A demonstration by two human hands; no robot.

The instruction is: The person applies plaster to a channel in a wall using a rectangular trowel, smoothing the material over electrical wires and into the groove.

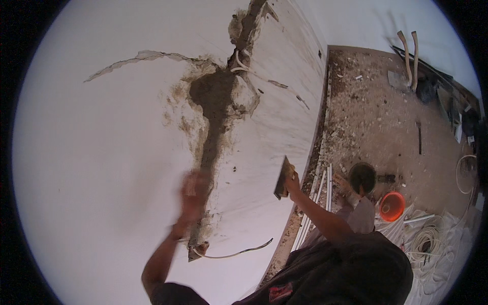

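Note:
My left hand [189, 203] is blurred over a vertical strip of dark patching [213, 114] on the white wall [107, 152]; I cannot tell whether it holds anything. My right hand [293, 185] grips a flat trowel [282, 175] to the right of the strip, its blade tilted upright. Cracks and stained, broken plaster branch from the strip's upper part. Loose cables [236, 252] come out of the wall near the strip's lower end and higher up.
The dusty floor [396, 127] on the right holds a dark bucket [363, 173], an orange bucket [391, 201], white conduits [317, 203], debris and coiled cable [427, 239] on plastic sheeting. Two long wooden handles [409, 61] and dark items lean against the far wall.

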